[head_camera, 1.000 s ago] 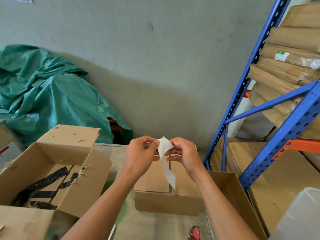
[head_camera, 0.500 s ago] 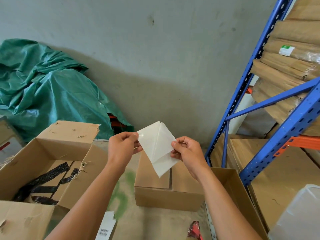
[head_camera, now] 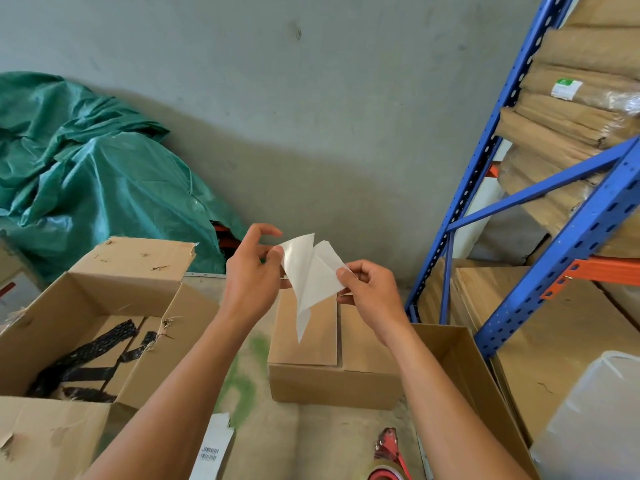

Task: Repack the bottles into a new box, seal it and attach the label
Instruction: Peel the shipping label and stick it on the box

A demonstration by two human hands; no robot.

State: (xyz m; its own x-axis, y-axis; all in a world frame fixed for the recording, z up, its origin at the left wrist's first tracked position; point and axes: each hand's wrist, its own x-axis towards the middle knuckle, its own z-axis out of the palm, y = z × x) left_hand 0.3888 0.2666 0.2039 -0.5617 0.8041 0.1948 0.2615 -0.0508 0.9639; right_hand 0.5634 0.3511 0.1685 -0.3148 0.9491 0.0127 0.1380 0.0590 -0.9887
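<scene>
Two thin layers of the label (head_camera: 313,282) are hanging half apart in the air above the closed box (head_camera: 332,362) on the desk (head_camera: 266,431). The left hand (head_camera: 251,278) is pinching one edge, the right hand (head_camera: 370,292) the other. Being light, floppy and probably sticky, it is asking for corner holds.

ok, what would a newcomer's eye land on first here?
Dead centre, the left hand and right hand each pinch a layer of a white label, its two sheets splayed apart above a closed brown box. Next come the crumpled green tarp against the wall at left and the blue rack stacked with cardboard at right.
</scene>
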